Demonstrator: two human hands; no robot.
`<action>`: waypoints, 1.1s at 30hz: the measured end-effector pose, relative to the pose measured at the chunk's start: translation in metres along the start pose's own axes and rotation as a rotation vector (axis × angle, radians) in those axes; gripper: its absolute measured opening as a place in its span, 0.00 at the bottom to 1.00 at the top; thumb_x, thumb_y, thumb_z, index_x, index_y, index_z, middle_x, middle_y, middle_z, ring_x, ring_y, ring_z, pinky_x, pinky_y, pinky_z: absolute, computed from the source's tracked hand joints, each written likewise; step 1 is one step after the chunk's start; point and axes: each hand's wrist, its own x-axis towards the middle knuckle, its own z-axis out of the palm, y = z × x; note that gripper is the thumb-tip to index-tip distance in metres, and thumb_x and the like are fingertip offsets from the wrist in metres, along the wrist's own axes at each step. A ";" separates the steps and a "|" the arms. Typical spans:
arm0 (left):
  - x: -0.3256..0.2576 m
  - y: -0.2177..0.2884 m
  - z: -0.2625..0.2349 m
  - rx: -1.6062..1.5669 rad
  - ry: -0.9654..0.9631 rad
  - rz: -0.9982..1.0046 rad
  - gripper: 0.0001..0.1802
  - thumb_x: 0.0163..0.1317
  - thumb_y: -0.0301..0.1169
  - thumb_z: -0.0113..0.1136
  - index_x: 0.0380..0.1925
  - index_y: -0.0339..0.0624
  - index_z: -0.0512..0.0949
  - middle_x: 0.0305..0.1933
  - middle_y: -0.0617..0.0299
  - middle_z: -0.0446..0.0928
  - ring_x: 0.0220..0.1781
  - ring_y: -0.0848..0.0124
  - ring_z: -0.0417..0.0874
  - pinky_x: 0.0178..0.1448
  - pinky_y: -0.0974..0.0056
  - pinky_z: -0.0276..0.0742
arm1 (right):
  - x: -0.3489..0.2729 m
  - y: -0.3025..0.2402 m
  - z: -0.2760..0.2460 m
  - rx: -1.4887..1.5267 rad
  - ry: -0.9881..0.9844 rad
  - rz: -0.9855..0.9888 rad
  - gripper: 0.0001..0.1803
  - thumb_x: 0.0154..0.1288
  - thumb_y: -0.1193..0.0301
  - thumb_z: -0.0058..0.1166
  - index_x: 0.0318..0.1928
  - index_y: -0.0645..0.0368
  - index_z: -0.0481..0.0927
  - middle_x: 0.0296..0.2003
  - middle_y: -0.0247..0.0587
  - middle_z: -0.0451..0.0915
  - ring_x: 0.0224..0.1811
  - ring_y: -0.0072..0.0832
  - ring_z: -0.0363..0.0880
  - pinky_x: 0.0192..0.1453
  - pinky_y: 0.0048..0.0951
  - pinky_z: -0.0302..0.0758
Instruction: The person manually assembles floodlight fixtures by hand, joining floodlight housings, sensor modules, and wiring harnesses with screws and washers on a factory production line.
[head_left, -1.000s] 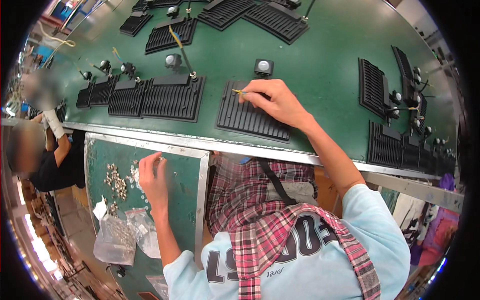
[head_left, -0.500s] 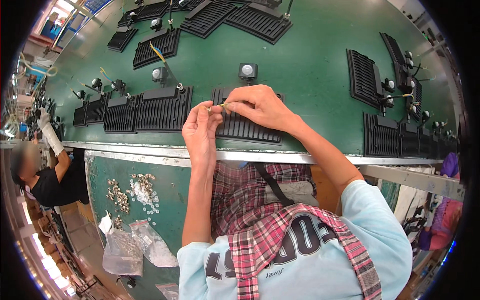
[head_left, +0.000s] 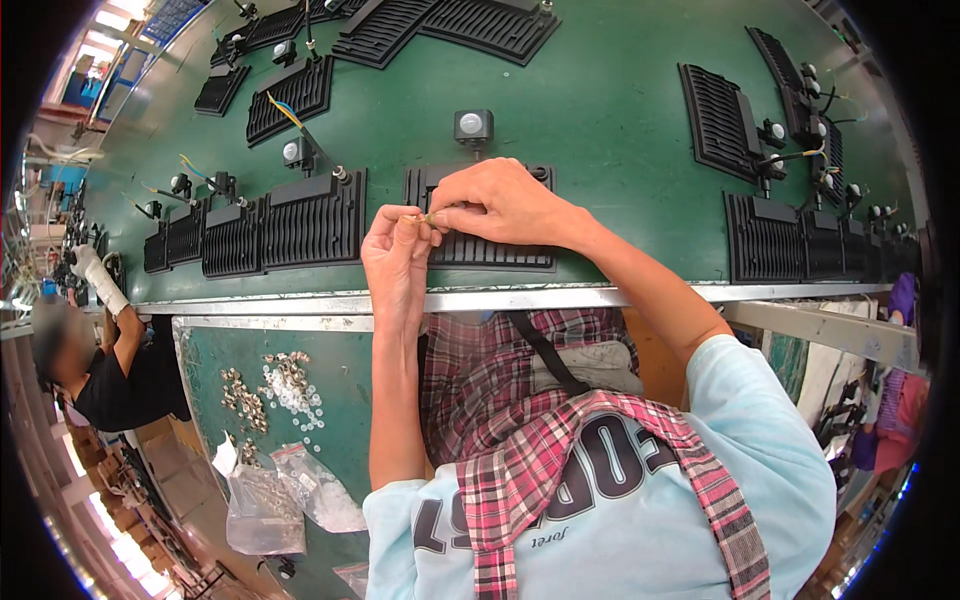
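My left hand [head_left: 400, 250] is closed in a pinch, with a tiny metallic piece [head_left: 416, 218] at its thumb and fingertips. My right hand [head_left: 505, 205] meets it from the right, thumb and forefinger pinched on a thin wire end [head_left: 431, 219] that the fingers mostly cover. Both hands are above a black finned floodlight housing [head_left: 490, 252] lying near the bench's front edge. A square motion sensor [head_left: 474, 127] with a white dome sticks out from the housing's far side.
More finned housings with sensors and loose wires lie to the left [head_left: 315, 220] and right [head_left: 765, 235]. On a lower green surface are metal fittings [head_left: 243, 400], clear washers [head_left: 292, 385] and plastic bags [head_left: 263, 510]. A gloved co-worker [head_left: 110, 350] is at far left.
My fingertips have come closer together, and the yellow-green wire that showed between them is now mostly hidden. The whole view has shifted slightly.
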 end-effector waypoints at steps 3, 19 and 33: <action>-0.001 0.001 0.006 0.014 0.003 -0.010 0.13 0.71 0.38 0.60 0.39 0.37 0.75 0.27 0.67 0.70 0.27 0.80 0.66 0.42 0.69 0.74 | -0.001 -0.001 0.000 -0.028 0.005 -0.004 0.08 0.62 0.68 0.54 0.34 0.56 0.84 0.26 0.40 0.82 0.28 0.38 0.79 0.33 0.38 0.73; 0.007 0.007 0.010 0.272 0.026 0.058 0.10 0.65 0.29 0.67 0.38 0.35 0.78 0.33 0.63 0.80 0.32 0.79 0.76 0.40 0.74 0.71 | 0.003 0.001 -0.001 -0.043 -0.046 -0.017 0.10 0.65 0.69 0.50 0.34 0.57 0.83 0.30 0.44 0.83 0.35 0.44 0.82 0.40 0.44 0.75; 0.011 -0.013 0.056 0.499 0.018 0.166 0.17 0.67 0.30 0.64 0.52 0.35 0.75 0.40 0.64 0.79 0.41 0.77 0.76 0.48 0.71 0.72 | -0.011 -0.005 -0.065 0.220 0.206 0.108 0.15 0.70 0.72 0.50 0.52 0.62 0.83 0.34 0.35 0.75 0.38 0.25 0.74 0.46 0.29 0.71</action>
